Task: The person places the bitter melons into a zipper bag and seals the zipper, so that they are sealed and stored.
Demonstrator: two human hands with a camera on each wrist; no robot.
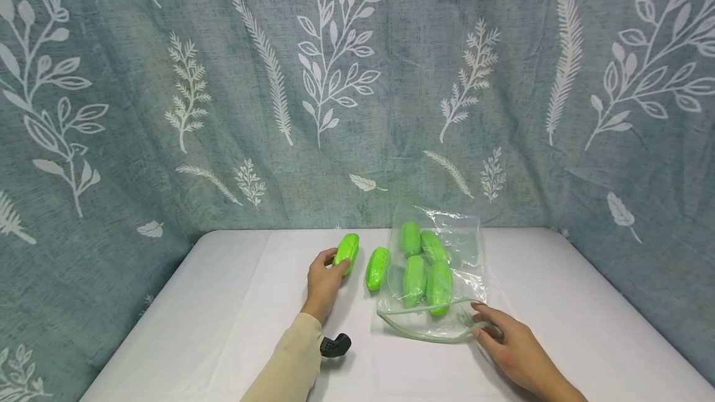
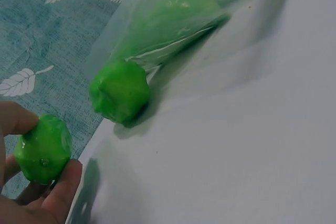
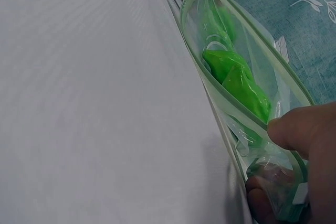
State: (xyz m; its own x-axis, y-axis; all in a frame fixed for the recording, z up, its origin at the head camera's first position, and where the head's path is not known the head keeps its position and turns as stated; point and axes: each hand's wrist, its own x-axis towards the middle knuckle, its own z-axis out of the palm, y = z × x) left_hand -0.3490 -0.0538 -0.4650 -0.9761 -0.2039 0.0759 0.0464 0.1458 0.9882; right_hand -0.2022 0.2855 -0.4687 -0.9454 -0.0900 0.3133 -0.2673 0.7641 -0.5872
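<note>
Transparent plastic bag with a green-edged open mouth (image 1: pixel 465 252) lies on white table (image 1: pixel 223 309), four glossy green oblong vegetables (image 1: pixel 414 281) inside. Right hand (image 1: pixel 512 347) pinches bag's near-right mouth corner. Left of bag, left hand (image 1: pixel 324 283) grips another glossy green oblong vegetable (image 1: pixel 347 250); loose green oblong vegetable (image 1: pixel 377 269) sits between that one and bag.

Cucumbers (image 1: pixel 377 268): smooth, glossy and shallowly ridged, plastic-looking to me.
Zip bag (image 1: pixel 462 250): thin clear plastic film; I catch shiny creases on it.
Table (image 1: pixel 223 315): smooth, matt top.
Curtain (image 1: pixel 402 110): matt cloth, slightly rough-looking as I see it.
Sleeve (image 1: pixel 293 352): matt cloth.
Black fitting (image 1: pixel 337 345): I read hard plastic.
</note>
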